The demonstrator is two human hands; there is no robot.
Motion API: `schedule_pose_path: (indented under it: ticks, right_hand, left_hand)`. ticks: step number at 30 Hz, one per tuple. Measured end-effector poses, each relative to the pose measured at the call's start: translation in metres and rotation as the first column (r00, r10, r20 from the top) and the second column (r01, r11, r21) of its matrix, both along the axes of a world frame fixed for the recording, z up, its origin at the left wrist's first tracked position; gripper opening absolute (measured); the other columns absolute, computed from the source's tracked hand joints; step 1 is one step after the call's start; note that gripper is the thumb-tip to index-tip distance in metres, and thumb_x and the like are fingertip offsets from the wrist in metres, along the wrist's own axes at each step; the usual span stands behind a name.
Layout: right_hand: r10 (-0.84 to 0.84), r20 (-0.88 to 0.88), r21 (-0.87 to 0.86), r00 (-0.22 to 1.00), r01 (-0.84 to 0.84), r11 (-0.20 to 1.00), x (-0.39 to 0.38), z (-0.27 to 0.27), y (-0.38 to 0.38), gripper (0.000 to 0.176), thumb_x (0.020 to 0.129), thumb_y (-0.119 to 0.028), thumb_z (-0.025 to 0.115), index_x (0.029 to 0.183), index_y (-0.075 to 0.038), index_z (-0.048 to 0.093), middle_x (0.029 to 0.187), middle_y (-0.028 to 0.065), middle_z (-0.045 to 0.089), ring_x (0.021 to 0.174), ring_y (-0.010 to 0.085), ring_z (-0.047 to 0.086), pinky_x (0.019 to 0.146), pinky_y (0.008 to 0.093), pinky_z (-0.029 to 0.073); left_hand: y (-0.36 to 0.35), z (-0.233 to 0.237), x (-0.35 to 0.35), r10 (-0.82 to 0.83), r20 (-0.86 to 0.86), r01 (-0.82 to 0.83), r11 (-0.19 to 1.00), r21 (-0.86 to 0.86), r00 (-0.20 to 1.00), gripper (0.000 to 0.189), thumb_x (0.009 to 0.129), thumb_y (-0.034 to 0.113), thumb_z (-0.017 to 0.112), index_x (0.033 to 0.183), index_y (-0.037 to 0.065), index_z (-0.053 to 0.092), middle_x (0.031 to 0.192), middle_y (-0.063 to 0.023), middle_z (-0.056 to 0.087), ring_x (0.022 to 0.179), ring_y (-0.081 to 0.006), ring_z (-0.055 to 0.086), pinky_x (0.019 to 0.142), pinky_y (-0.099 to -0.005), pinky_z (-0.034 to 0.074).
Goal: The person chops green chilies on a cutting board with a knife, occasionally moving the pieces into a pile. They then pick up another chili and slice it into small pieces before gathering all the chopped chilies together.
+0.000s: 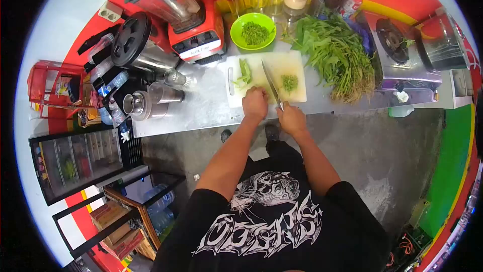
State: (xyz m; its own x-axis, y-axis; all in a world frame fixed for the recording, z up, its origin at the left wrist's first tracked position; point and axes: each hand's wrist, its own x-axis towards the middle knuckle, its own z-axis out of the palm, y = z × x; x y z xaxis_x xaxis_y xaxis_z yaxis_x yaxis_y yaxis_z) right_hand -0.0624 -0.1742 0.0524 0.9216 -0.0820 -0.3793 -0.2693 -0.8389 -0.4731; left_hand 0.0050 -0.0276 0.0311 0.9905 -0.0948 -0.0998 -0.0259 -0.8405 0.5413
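Observation:
A white cutting board [234,98] lies on the metal counter in front of me. My right hand [292,118] is wrapped round the handle of a kitchen knife [272,81], whose blade points away from me over the board. On the board's near edge rests my left hand [255,102], its fingers curled together just left of the blade; what they hold, if anything, is hidden. Loose green leaves [244,73] lie beyond the left hand. To the right of the blade is a small pile of chopped greens [289,83].
A lime-green bowl [236,33] with chopped greens stands behind the board. Right of it lies a big bunch of leafy greens [337,53] with roots, beside a gas stove [395,40]. A red blender [197,35], a glass [174,77] and metal shakers [138,105] stand on the left.

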Motion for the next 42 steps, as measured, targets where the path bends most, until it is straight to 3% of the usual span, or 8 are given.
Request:
schedule_pose_path:
  ticks: [5,14,19,23,31,37,38,42]
  right_hand:
    - [-0.052,0.122,-0.079,0.991,0.062,0.995,0.002,-0.002,-0.029,0.035,0.096,-0.037,0.059,0.106,-0.003,0.063,0.088,0.026,0.07,0.087,0.046,0.069,0.08,0.0554,0.053]
    - [-0.1,0.205,0.104,0.974,0.08,0.991,-0.004,0.002,-0.029,0.036,0.097,-0.034,0.057,0.107,0.0,0.061,0.091,0.0296,0.069,0.088,0.0499,0.066,0.08,0.0586,0.052]
    - [-0.071,0.137,0.091,0.988,0.058,0.994,-0.001,-0.003,-0.019,0.038,0.099,-0.035,0.053,0.114,0.0,0.056,0.093,0.0298,0.069,0.087,0.0505,0.067,0.08,0.0593,0.052]
    - [-0.04,0.136,0.058,0.99,0.033,0.998,0.0,0.007,-0.012,0.037,0.101,-0.035,0.05,0.115,-0.001,0.054,0.092,0.0286,0.07,0.086,0.0489,0.068,0.08,0.059,0.052]
    - [0.011,0.016,-0.061,1.0,-0.01,0.998,-0.002,0.035,-0.005,0.034,0.103,-0.03,0.046,0.115,0.001,0.05,0.094,0.0293,0.07,0.091,0.0475,0.069,0.081,0.0582,0.052]
    - [0.019,-0.014,-0.007,1.0,-0.02,1.0,-0.004,0.003,0.004,0.031,0.102,-0.024,0.045,0.117,0.002,0.046,0.094,0.029,0.071,0.092,0.0462,0.069,0.083,0.058,0.051]
    - [0.023,-0.014,-0.007,1.0,-0.024,1.0,-0.002,0.0,0.002,0.031,0.102,-0.024,0.045,0.117,0.002,0.046,0.094,0.029,0.071,0.092,0.0462,0.069,0.083,0.058,0.051]
    - [0.04,-0.075,-0.019,0.996,-0.042,0.999,0.01,0.034,-0.004,0.032,0.102,-0.023,0.041,0.119,0.003,0.045,0.097,0.0298,0.07,0.094,0.0479,0.068,0.084,0.0573,0.051]
  left_hand:
    - [-0.007,0.0,0.006,0.0,0.015,-0.002,0.992,0.124,1.0,0.011,0.085,0.017,0.07,0.089,0.008,0.073,0.098,-0.0142,0.071,0.098,-0.034,0.067,0.085,-0.0466,0.055]
    - [-0.009,-0.023,0.022,-0.17,0.209,0.179,0.984,-0.023,0.963,0.011,0.082,0.013,0.07,0.085,0.002,0.074,0.087,-0.0168,0.071,0.087,-0.0341,0.067,0.084,-0.0445,0.055]
    - [-0.001,-0.023,0.038,-0.194,-0.098,0.154,0.936,-0.318,0.976,0.016,0.078,0.012,0.077,0.091,0.001,0.077,0.081,-0.0151,0.074,0.072,-0.0241,0.071,0.071,-0.0354,0.056]
    - [0.008,-0.049,0.05,-0.216,-0.168,0.145,0.923,-0.357,0.962,0.012,0.076,0.017,0.079,0.084,0.008,0.079,0.078,-0.01,0.075,0.072,-0.021,0.073,0.071,-0.0339,0.058]
    - [0.0,-0.024,0.043,-0.125,-0.139,0.094,0.972,-0.214,0.982,0.015,0.077,0.017,0.079,0.082,0.004,0.078,0.078,-0.0139,0.074,0.069,-0.0232,0.072,0.067,-0.0341,0.057]
    - [-0.008,-0.025,0.049,-0.089,-0.213,0.069,0.992,-0.103,0.973,0.014,0.076,0.017,0.073,0.081,0.004,0.077,0.083,-0.0164,0.074,0.079,-0.0305,0.073,0.076,-0.0384,0.058]
    - [-0.008,-0.028,0.048,-0.059,-0.203,0.023,0.985,-0.173,0.977,0.014,0.075,0.018,0.072,0.078,0.005,0.076,0.084,-0.0171,0.074,0.082,-0.0332,0.073,0.079,-0.0399,0.059]
    - [-0.01,-0.023,0.046,0.003,-0.22,-0.029,0.993,-0.112,0.976,0.013,0.074,0.016,0.073,0.083,0.007,0.076,0.089,-0.0195,0.074,0.088,-0.0364,0.072,0.085,-0.0426,0.058]
